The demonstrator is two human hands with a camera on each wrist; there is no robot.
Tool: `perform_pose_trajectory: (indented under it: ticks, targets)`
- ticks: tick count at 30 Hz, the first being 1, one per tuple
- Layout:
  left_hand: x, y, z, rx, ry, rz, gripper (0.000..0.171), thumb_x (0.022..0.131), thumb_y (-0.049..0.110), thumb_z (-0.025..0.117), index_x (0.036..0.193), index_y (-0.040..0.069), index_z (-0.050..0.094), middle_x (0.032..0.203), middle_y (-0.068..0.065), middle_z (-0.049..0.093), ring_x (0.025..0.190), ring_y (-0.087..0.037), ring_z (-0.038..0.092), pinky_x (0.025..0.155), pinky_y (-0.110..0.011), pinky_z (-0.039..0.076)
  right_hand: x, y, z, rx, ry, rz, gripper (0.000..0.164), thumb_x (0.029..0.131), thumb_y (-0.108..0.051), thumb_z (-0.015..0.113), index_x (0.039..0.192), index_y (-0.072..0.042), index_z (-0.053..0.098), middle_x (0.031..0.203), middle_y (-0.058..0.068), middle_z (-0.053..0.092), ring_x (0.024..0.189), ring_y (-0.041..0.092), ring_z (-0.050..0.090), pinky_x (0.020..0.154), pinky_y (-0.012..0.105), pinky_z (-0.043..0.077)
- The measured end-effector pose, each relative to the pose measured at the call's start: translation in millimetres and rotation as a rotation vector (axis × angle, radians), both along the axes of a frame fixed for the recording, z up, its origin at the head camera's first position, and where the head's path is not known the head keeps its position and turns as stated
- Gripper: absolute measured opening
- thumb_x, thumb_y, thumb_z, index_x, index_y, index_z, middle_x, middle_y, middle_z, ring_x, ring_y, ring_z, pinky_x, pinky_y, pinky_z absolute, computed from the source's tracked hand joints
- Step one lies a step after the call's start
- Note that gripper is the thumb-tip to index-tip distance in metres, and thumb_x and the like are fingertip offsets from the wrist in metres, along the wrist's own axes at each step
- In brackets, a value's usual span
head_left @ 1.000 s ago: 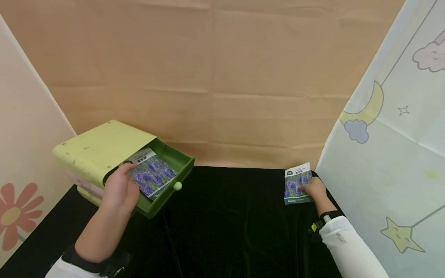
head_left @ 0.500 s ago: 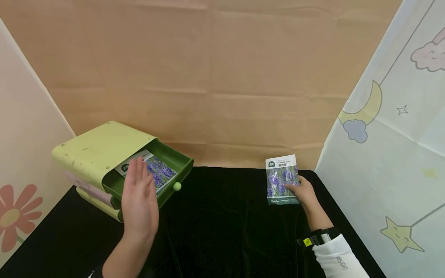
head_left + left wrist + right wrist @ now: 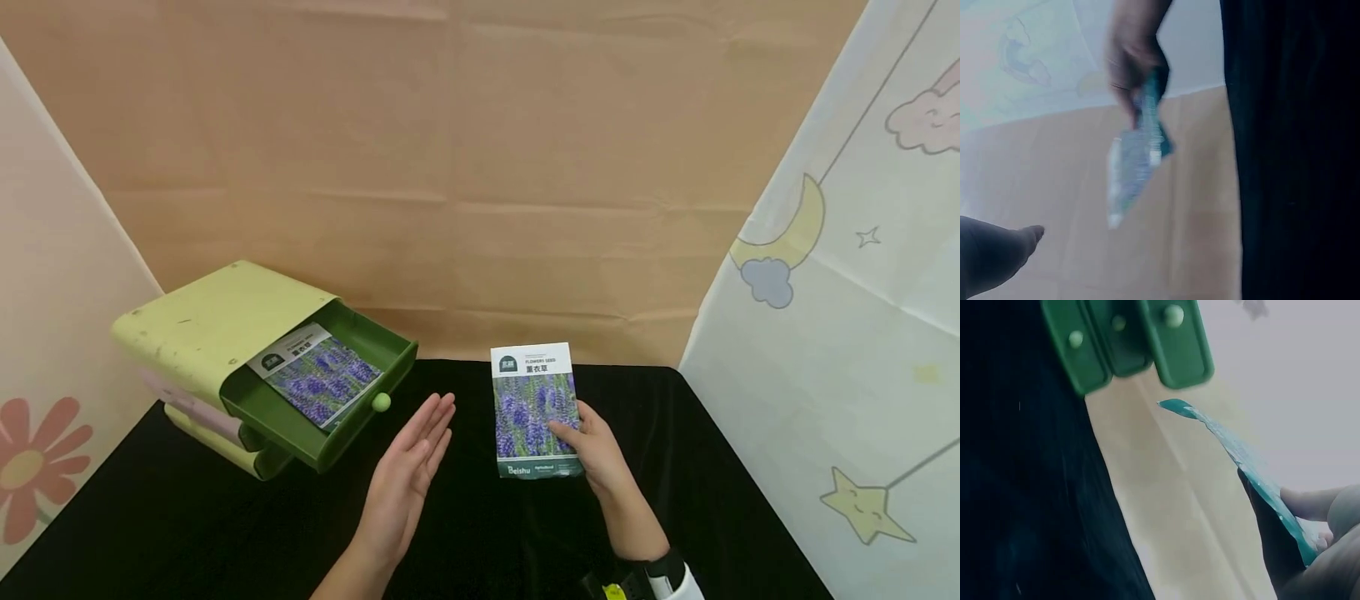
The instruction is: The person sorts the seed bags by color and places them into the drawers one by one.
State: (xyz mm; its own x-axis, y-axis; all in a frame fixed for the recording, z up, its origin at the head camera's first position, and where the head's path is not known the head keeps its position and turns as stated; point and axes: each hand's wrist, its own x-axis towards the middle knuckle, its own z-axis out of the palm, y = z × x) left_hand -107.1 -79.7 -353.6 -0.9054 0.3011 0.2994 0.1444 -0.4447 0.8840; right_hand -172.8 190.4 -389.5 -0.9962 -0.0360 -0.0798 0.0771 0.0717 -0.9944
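Note:
My right hand (image 3: 600, 450) pinches a lavender seed packet (image 3: 534, 412) by its right edge, thumb on the front, upright above the black cloth. In the right wrist view the packet (image 3: 1254, 478) shows edge-on between thumb and fingers. My left hand (image 3: 408, 479), fingers straight and palm turned toward the packet, holds nothing and is a short way to its left. A second lavender packet (image 3: 318, 375) lies face up in the pulled-out green top drawer (image 3: 367, 417) of a small drawer cabinet (image 3: 225, 321), its upper left corner close to the cabinet opening.
Two lower drawers of the cabinet are pushed in, and their round knobs (image 3: 1075, 339) show in the right wrist view. Black cloth (image 3: 480, 542) covers the table. Brown paper (image 3: 465, 167) hangs behind, and a printed white sheet (image 3: 847, 358) stands at the right.
My left hand has left the packet in the drawer and moved right with fingers straightened. My right hand has carried its packet left and nearer, toward the middle.

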Motion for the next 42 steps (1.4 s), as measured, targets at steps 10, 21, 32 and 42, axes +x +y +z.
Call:
perform_pose_trajectory:
  ticks: [10,21,32,42]
  targets:
    - [-18.7,7.8,-28.0,-0.027,-0.207,0.082,0.061,0.104,0.018,0.04,0.155,0.005,0.01,0.161,-0.013,0.017,0.149,-0.026,0.016,0.115,-0.026,0.022,20.2,-18.8,7.2,-0.084,0.005,0.161,0.05,0.105,-0.019,0.041,0.148,0.001,0.026,0.113,0.009,0.069,0.089,0.012,0.07,0.079,0.027,0.058]
    - [-23.9,15.6,-33.7,-0.068,-0.271,0.001,0.072,0.102,0.021,0.046,0.155,0.002,0.0,0.16,-0.025,0.005,0.149,-0.036,0.009,0.119,-0.042,0.013,34.1,-30.9,22.7,-0.13,0.044,0.254,0.054,0.105,-0.023,0.039,0.148,0.006,0.022,0.118,0.007,0.066,0.098,0.01,0.068,0.085,0.025,0.056]
    - [-23.3,17.9,-37.1,-0.149,-0.286,-0.044,0.069,0.101,0.024,0.051,0.152,-0.005,0.015,0.149,-0.029,0.036,0.124,-0.025,0.056,0.099,-0.028,0.05,38.8,-35.5,24.0,-0.094,0.039,0.227,0.053,0.105,-0.022,0.04,0.148,0.004,0.026,0.121,0.014,0.064,0.096,0.01,0.067,0.084,0.025,0.055]
    - [-13.3,15.8,-31.3,-0.171,-0.296,-0.034,0.055,0.098,0.016,0.055,0.142,-0.012,0.034,0.12,-0.019,0.066,0.095,-0.014,0.07,0.086,-0.032,0.057,42.3,-39.7,24.4,-0.078,-0.002,0.219,0.057,0.101,-0.024,0.049,0.147,0.006,0.031,0.111,0.011,0.068,0.086,0.014,0.068,0.076,0.026,0.056]
